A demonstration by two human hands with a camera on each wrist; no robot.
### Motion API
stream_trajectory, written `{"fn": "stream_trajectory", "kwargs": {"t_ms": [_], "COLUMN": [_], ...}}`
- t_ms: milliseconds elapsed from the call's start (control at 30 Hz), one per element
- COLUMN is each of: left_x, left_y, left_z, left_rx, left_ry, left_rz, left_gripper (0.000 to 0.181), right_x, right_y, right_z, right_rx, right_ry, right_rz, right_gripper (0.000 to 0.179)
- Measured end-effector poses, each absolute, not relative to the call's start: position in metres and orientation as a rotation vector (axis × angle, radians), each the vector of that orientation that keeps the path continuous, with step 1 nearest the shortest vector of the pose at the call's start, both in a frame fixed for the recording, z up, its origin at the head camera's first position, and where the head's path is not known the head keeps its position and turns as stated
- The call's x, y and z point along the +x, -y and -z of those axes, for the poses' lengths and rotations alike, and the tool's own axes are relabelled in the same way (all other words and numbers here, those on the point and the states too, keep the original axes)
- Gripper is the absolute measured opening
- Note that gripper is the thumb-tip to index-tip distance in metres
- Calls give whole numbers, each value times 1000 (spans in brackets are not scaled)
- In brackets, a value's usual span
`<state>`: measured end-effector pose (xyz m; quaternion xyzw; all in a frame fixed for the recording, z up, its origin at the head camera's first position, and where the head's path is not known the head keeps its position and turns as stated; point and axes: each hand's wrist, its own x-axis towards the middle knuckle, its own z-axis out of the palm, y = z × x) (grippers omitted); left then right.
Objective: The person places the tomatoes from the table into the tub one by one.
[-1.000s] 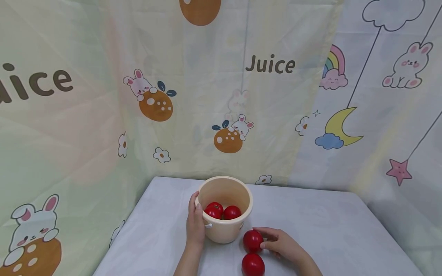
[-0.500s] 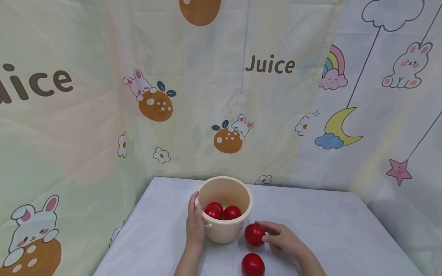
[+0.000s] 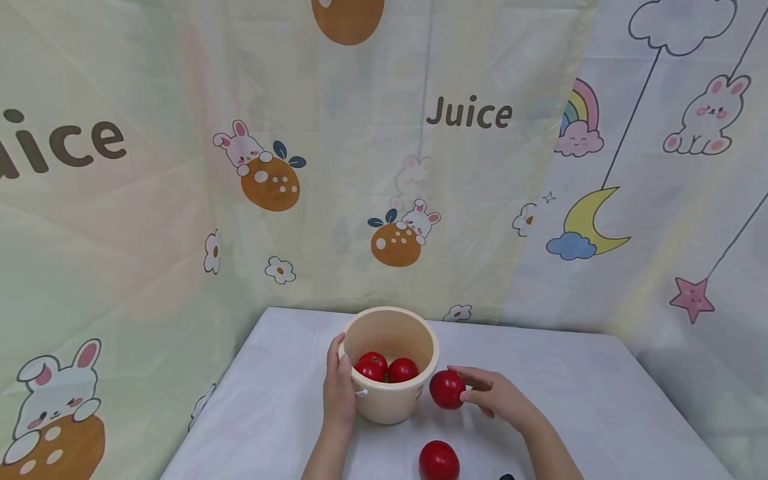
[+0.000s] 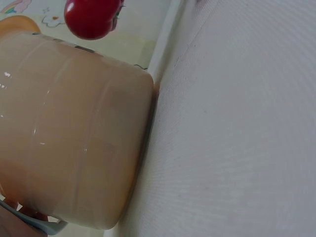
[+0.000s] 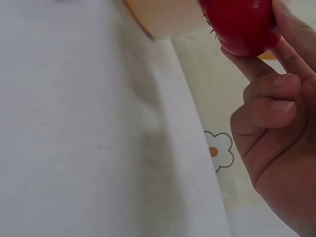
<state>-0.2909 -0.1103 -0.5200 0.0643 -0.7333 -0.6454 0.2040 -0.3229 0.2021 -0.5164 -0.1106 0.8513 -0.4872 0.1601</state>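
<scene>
My right hand pinches a red tomato between thumb and fingers, beside the right wall of a cream bucket. The right wrist view shows this tomato raised off the table, its green stem end turned down. With its thumb on the near side, my left hand grips the bucket's left side at the rim. Two tomatoes lie inside, a left one with its stem up and a right one. Another tomato rests on the table near the front.
A white cloth covers the table. Patterned curtains hang close behind it and at both sides. A small dark object, partly cut off, shows at the bottom edge of the head view. The bucket's handle hangs by the left hand.
My right hand has lifted the tomato from beside the front one, up and slightly right, away from the table. The left hand and bucket have stayed in place. A small dark object now shows below.
</scene>
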Motion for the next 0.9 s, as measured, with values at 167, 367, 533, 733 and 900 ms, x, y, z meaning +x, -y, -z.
{"fn": "stream_trajectory", "kwargs": {"t_ms": [167, 367, 533, 733, 900], "left_x": [-291, -292, -292, -292, -292], "left_y": [110, 110, 109, 110, 109], "left_z": [520, 520, 520, 521, 521], "left_rx": [179, 188, 181, 191, 184], "left_ry": [2042, 2058, 2048, 2056, 2050], "left_rz": [1804, 1798, 1794, 1791, 1792], "left_gripper": [46, 47, 49, 49, 50], "right_x": [-331, -335, -340, -348, -358], "right_y": [-208, -213, -215, -215, -215], "right_z": [505, 483, 461, 439, 426], "right_rx": [-312, -319, -306, -344, -377], "right_ry": [-2461, -2492, -2523, -2557, -2556], "right_rz": [1403, 1422, 1421, 1411, 1414], "right_gripper": [59, 58, 60, 59, 58]}}
